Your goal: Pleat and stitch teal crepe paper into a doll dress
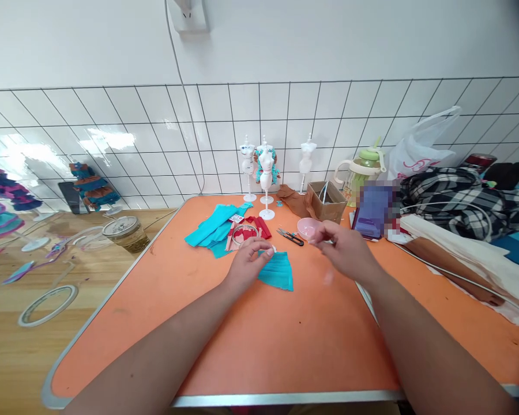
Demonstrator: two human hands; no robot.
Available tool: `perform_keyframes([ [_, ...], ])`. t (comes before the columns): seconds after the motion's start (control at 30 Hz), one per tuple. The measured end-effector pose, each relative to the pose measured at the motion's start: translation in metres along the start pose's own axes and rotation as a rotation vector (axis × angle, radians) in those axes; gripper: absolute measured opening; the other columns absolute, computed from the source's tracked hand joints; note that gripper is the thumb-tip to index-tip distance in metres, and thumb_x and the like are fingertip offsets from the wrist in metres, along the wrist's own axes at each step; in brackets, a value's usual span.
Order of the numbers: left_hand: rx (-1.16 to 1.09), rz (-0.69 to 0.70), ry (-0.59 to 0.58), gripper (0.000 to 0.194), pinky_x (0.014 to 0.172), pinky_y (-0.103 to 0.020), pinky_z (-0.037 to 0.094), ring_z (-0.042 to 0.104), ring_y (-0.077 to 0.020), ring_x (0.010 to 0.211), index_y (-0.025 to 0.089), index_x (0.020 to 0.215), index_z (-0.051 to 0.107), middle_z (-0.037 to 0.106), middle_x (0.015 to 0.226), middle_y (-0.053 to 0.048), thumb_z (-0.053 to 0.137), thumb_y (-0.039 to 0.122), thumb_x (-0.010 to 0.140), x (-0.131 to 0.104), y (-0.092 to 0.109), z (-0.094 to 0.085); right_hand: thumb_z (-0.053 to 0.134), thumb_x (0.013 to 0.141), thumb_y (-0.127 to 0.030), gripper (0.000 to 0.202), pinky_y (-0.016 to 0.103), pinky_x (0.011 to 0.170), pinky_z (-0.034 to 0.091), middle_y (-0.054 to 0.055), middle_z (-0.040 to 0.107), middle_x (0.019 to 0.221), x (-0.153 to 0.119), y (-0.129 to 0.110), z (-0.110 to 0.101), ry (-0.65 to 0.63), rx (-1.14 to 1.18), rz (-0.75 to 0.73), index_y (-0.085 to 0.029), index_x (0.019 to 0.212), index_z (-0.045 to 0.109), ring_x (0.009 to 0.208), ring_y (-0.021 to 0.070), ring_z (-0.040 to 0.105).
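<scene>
Bowl (308, 228), pink, center frame: contents unclear to me. Box (327, 201) interior hidden. My left hand (247, 262) pinches teal pleated cloth (278, 271); right hand (343, 249) fingers curled, pinch blurry, can't tell.

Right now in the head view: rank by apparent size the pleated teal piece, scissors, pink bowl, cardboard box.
1. cardboard box
2. pleated teal piece, close to the box; it lies nearer the camera, so unsure
3. pink bowl and scissors, alike
</scene>
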State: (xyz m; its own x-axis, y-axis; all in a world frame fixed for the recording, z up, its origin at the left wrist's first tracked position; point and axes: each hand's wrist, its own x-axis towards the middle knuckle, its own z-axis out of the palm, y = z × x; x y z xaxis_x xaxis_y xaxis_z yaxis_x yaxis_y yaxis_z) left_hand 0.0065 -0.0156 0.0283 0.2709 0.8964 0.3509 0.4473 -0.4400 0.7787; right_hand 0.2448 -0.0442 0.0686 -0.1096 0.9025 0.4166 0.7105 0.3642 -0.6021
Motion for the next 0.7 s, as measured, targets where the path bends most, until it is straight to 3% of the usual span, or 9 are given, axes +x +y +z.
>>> perform_keyframes([
  [0.13, -0.02, -0.007, -0.008, 0.015, 0.103, -0.043, 0.037, 0.048, -0.0243, 0.118, 0.024, 0.087, 0.07, 0.057, 0.119, -0.005, 0.059, 0.033, 0.082, -0.004, 0.001, 0.004, 0.06, 0.074, -0.017, 0.016, 0.02, 0.046, 0.044, -0.002, 0.059, 0.067, 0.011, 0.064, -0.03, -0.391, 0.086, 0.524, -0.021, 0.082, 0.047, 0.058, 0.0125, 0.058],
  [0.23, -0.014, -0.024, -0.051, 0.014, 0.104, -0.046, 0.036, 0.048, -0.0252, 0.12, 0.025, 0.086, 0.072, 0.057, 0.12, -0.005, 0.061, 0.032, 0.082, -0.007, -0.002, 0.01, 0.061, 0.071, -0.009, 0.023, 0.021, 0.047, 0.047, -0.003, 0.057, 0.061, 0.01, 0.096, -0.035, -0.43, 0.169, 0.728, -0.02, 0.08, 0.042, 0.051, 0.0106, 0.056],
  [0.37, -0.012, 0.013, -0.086, 0.013, 0.104, -0.045, 0.038, 0.049, -0.0253, 0.119, 0.026, 0.084, 0.073, 0.058, 0.118, -0.005, 0.064, 0.034, 0.079, -0.007, -0.007, 0.014, 0.067, 0.069, -0.009, 0.027, 0.022, 0.055, 0.053, -0.002, 0.061, 0.063, 0.007, 0.099, -0.033, -0.461, 0.221, 0.81, -0.018, 0.076, 0.043, 0.053, 0.0098, 0.06],
  [0.53, -0.041, 0.025, -0.063, 0.011, 0.101, -0.042, 0.041, 0.053, -0.0231, 0.113, 0.026, 0.083, 0.073, 0.06, 0.114, -0.004, 0.066, 0.033, 0.078, -0.007, -0.007, 0.015, 0.075, 0.066, -0.019, 0.028, 0.019, 0.051, 0.049, 0.001, 0.063, 0.063, 0.008, 0.093, -0.035, -0.461, 0.143, 0.764, -0.017, 0.072, 0.048, 0.066, 0.015, 0.065],
  [0.7, -0.033, 0.027, -0.034, 0.01, 0.1, -0.042, 0.041, 0.054, -0.0229, 0.111, 0.026, 0.081, 0.073, 0.061, 0.111, -0.004, 0.065, 0.032, 0.078, -0.007, -0.002, 0.013, 0.075, 0.065, -0.024, 0.026, 0.021, 0.051, 0.05, 0.0, 0.062, 0.06, 0.008, 0.1, -0.035, -0.43, 0.107, 0.785, -0.017, 0.072, 0.051, 0.063, 0.0149, 0.063],
])
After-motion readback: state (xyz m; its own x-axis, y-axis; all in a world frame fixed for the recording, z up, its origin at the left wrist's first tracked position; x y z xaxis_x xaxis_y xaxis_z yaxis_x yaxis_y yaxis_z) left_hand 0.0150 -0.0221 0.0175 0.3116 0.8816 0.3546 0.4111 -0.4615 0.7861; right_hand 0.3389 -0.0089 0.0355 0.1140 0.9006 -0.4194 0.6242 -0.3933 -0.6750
